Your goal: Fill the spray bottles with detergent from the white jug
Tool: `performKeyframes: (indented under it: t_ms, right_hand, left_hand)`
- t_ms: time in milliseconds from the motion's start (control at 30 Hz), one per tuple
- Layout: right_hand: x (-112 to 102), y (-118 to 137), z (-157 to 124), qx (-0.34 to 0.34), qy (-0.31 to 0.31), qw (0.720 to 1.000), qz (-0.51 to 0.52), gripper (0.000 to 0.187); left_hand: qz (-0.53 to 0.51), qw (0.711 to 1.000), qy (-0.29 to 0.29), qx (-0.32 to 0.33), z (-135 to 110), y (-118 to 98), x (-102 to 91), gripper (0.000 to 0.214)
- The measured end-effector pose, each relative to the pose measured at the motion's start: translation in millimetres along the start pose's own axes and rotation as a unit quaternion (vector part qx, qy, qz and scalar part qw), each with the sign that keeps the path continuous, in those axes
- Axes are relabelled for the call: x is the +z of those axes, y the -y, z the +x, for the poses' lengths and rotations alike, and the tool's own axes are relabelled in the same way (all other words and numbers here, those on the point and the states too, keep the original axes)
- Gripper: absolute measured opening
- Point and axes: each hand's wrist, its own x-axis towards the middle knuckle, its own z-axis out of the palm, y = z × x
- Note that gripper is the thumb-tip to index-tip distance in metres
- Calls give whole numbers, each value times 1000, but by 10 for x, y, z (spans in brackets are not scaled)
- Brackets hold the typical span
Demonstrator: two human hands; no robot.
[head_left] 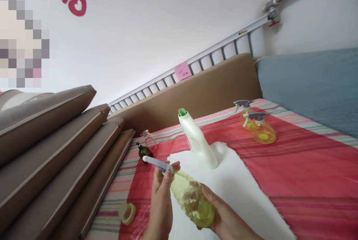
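A clear yellow-green spray bottle (192, 200) is held between both hands over the bed. My left hand (162, 191) grips its grey spray head (156, 163) at the neck, fingers closed round it. My right hand (220, 214) cups the bottle's base from below, fingers wrapped round it. Just beyond stands a white detergent bottle (197, 139) with an open green mouth, on a white cloth (240, 191).
Two yellow spray bottles (260, 128) stand at the far right on the red striped cover (307, 165). A small dark bottle (144, 151) and a clear sprayer (149, 139) sit near brown cushions (56, 150). A pale round cap (128, 212) lies at the near left.
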Motion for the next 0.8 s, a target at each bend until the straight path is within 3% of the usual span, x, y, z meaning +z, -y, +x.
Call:
performKeyframes:
  t_ms: [200,400,567,667,800]
  right_hand:
    - [10,73,-13,-54,-16,993,-102,79]
    - [-4,52,-30,-156,-88,941,-286,72]
    - [-72,89,-45,-159,-105,899,-394,71]
    - [-93,94,-40,-151,-104,902,-390,72]
    - [-75,61,-29,-128,-73,936,-319,74]
  left_hand:
    - [-77,995,-59,-3,27,-59,25,32]
    - [-92,993,-72,-12,64,-25,9,42]
    - [-87,994,-64,-4,48,-14,-20,36]
    - [-94,993,-64,-6,34,-34,-25,33]
    - [-106,992,-61,-2,21,-74,-14,33]
